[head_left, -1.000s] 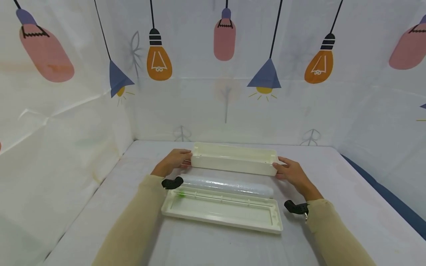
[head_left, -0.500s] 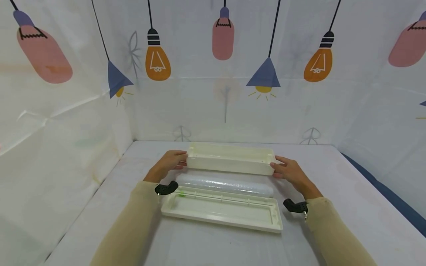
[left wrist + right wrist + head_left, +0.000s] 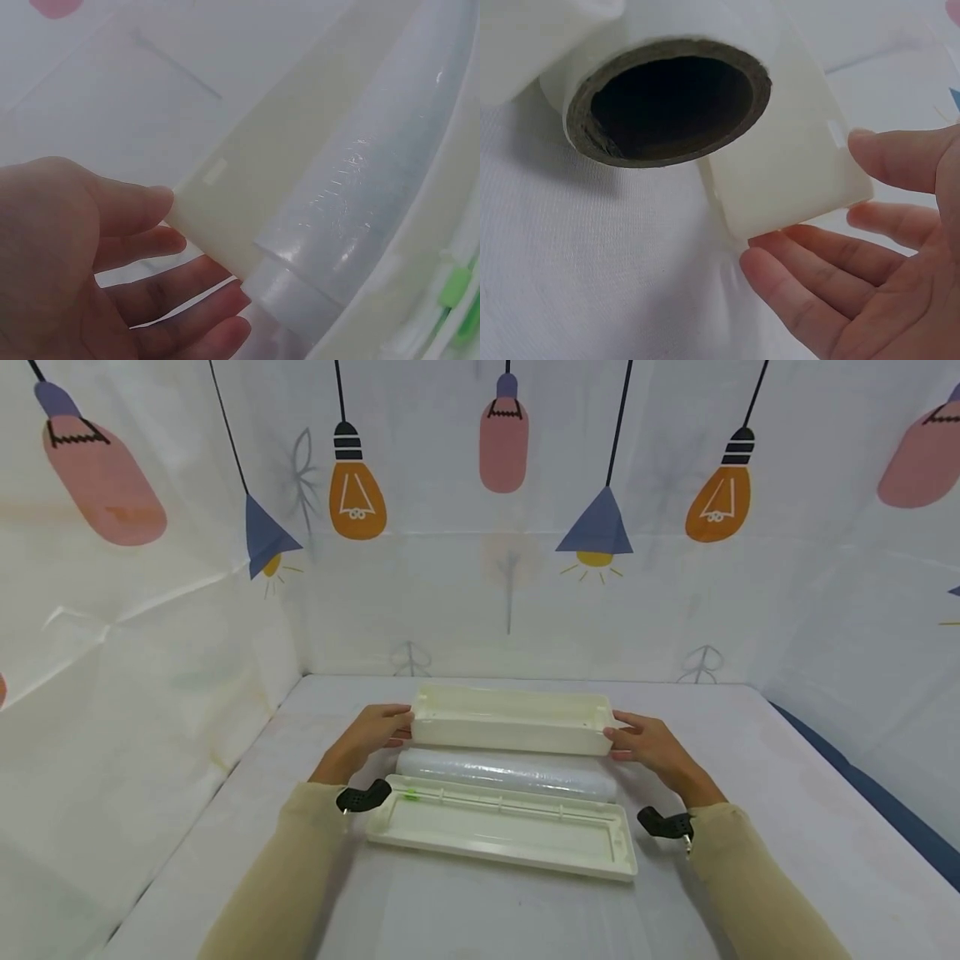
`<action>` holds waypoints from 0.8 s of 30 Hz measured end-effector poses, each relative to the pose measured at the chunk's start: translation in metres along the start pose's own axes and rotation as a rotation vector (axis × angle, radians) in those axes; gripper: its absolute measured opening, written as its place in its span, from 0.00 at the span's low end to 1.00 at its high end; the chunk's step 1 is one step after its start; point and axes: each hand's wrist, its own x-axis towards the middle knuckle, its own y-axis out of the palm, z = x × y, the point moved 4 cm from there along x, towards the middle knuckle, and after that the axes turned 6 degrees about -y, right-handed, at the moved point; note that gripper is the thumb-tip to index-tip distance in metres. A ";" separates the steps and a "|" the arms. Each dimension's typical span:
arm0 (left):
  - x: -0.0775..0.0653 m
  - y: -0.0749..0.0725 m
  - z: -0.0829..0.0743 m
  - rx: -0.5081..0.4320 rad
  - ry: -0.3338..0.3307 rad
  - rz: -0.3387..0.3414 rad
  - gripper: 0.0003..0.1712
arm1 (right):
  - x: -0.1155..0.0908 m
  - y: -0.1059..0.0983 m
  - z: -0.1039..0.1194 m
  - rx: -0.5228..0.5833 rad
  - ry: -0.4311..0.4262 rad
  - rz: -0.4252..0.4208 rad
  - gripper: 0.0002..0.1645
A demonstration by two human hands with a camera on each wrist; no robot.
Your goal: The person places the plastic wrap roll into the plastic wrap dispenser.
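Observation:
A long cream plastic box [image 3: 513, 735], open at the top, lies crosswise towards the back of the table. My left hand [image 3: 369, 735] holds its left end, thumb at the upper corner and fingers lower down. At the other end my right hand [image 3: 649, 748] grips in the same manner, its thumb [image 3: 900, 157] at the top edge. Just in front of the box lies a shiny roll of cling film [image 3: 506, 773] with a hollow cardboard core [image 3: 667, 155]. Nearest to me is the cream lid [image 3: 502, 835], inner side up, with a rail and a small green slider [image 3: 455, 287].
A white cloth covers the table [image 3: 480, 918]. Behind it hangs a white sheet [image 3: 450, 602] printed with lamps and bulbs, and the sheet continues along the left side. Each wrist carries a black camera strap mount [image 3: 364, 796].
Both hands have shifted the box to the left and slightly towards me. The left forearm has moved left too. The roll and the lid stay where they were.

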 end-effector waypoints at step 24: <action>-0.010 -0.009 0.022 -0.037 -0.046 -0.034 0.31 | -0.002 0.010 0.009 -0.078 0.037 0.059 0.44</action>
